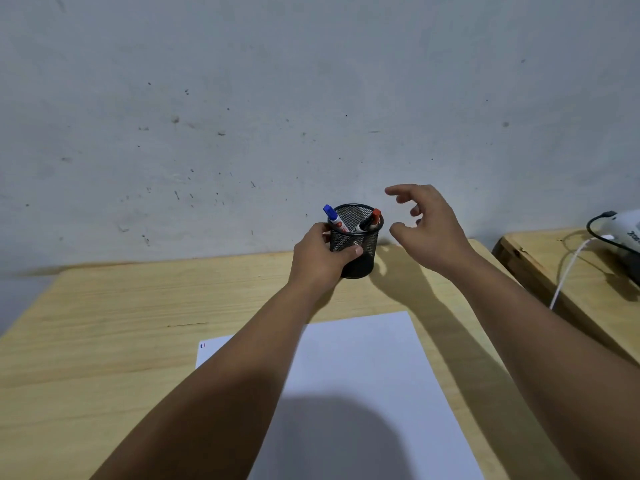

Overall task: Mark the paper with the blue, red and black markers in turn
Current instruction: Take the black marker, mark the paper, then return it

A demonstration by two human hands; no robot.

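A black mesh pen cup (360, 258) stands at the far edge of the wooden table, near the wall. My left hand (320, 259) wraps around its left side. Inside it, a blue-capped marker (333, 216) leans left, while a red-capped marker (375, 215) and a black-capped marker (363, 224) lean right. My right hand (427, 226) hovers just right of the cup with fingers spread, holding nothing. A white sheet of paper (363, 375) lies in front of me, partly under my left forearm. Small blue and red marks (203, 345) sit at its top left corner.
The light wooden table (121, 323) meets a grey, speckled wall. A second wooden table (554, 258) stands to the right with a white and dark device (623, 233) and a white cable (568, 268) hanging over its edge.
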